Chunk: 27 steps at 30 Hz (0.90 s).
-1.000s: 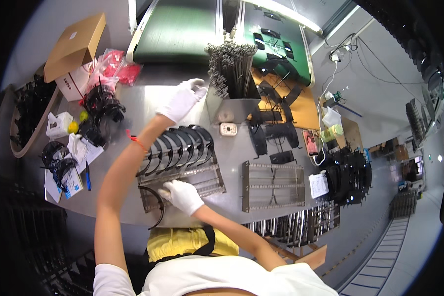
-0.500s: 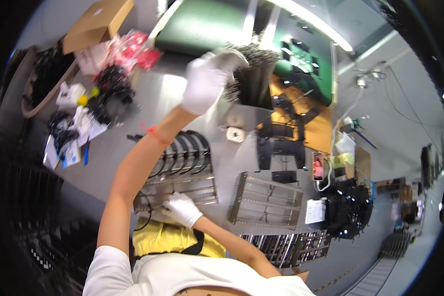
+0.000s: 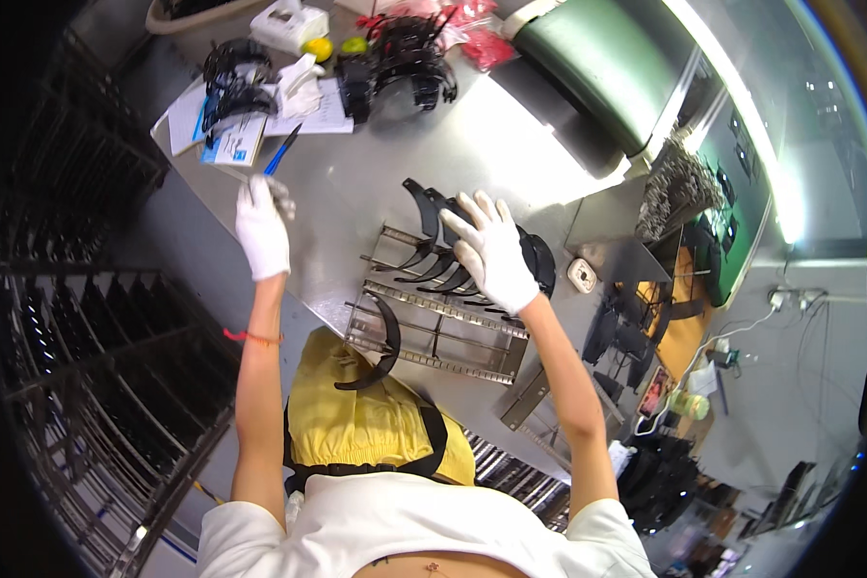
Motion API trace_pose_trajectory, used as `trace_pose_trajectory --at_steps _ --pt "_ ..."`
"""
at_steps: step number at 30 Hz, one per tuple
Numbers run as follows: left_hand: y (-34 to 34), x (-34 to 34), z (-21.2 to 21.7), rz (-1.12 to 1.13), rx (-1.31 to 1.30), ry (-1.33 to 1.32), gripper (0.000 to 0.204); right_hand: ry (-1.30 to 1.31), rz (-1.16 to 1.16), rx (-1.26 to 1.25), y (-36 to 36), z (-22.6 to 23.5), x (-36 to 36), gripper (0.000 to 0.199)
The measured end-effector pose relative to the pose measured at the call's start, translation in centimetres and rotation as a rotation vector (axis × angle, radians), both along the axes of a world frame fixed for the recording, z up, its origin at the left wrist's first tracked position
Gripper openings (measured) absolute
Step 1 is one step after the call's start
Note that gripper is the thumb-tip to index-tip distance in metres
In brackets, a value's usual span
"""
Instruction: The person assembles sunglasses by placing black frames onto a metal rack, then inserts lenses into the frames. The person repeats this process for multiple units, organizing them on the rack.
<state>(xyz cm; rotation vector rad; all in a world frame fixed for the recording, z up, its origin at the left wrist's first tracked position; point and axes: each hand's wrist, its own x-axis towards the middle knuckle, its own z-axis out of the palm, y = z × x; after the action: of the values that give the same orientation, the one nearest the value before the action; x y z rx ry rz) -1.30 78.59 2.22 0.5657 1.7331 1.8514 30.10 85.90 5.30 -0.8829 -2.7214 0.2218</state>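
Note:
My left hand (image 3: pixel 263 233), in a white glove, is raised over the table's left edge, just below a blue pen (image 3: pixel 282 151). Its fingers are loosely bent and slightly apart, and nothing shows in them. My right hand (image 3: pixel 494 252), also gloved, is spread over a metal rack (image 3: pixel 450 306), with several black curved bands (image 3: pixel 432 265) under and around the fingers. I cannot tell whether it touches them. One separate black curved band (image 3: pixel 387 337) stands at the rack's near left end, arching over its edge. Part of the row is hidden by my right hand.
A second metal rack (image 3: pixel 539 409) lies right of the first, partly behind my right forearm. A bundle of thin bristles (image 3: pixel 679 188) stands far right beside the green conveyor (image 3: pixel 597 72). Black parts (image 3: pixel 395 72), papers and a tissue pack lie far left. Shelving (image 3: pixel 96 328) fills the left.
My left hand has come back from the bristle bundle to the table's left edge. My right hand has moved from the rack's near side to above the bands. The view has turned left.

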Motion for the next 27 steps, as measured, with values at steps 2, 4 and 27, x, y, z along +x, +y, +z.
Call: trace_pose_trajectory --at_steps 2,4,27 --pt "2.0 -1.4 0.1 -0.041 0.107 -0.056 0.029 -0.229 0.043 0.006 1.9 -1.9 -1.1 0.049" --pt "3.4 -2.2 -0.4 -0.051 0.103 -0.056 0.031 -0.313 0.060 0.022 3.2 -3.3 -1.7 0.048" --pt "5.1 -5.4 -6.1 -0.023 0.111 -0.201 0.035 -0.319 0.056 -0.030 2.9 -3.3 -3.4 0.061"
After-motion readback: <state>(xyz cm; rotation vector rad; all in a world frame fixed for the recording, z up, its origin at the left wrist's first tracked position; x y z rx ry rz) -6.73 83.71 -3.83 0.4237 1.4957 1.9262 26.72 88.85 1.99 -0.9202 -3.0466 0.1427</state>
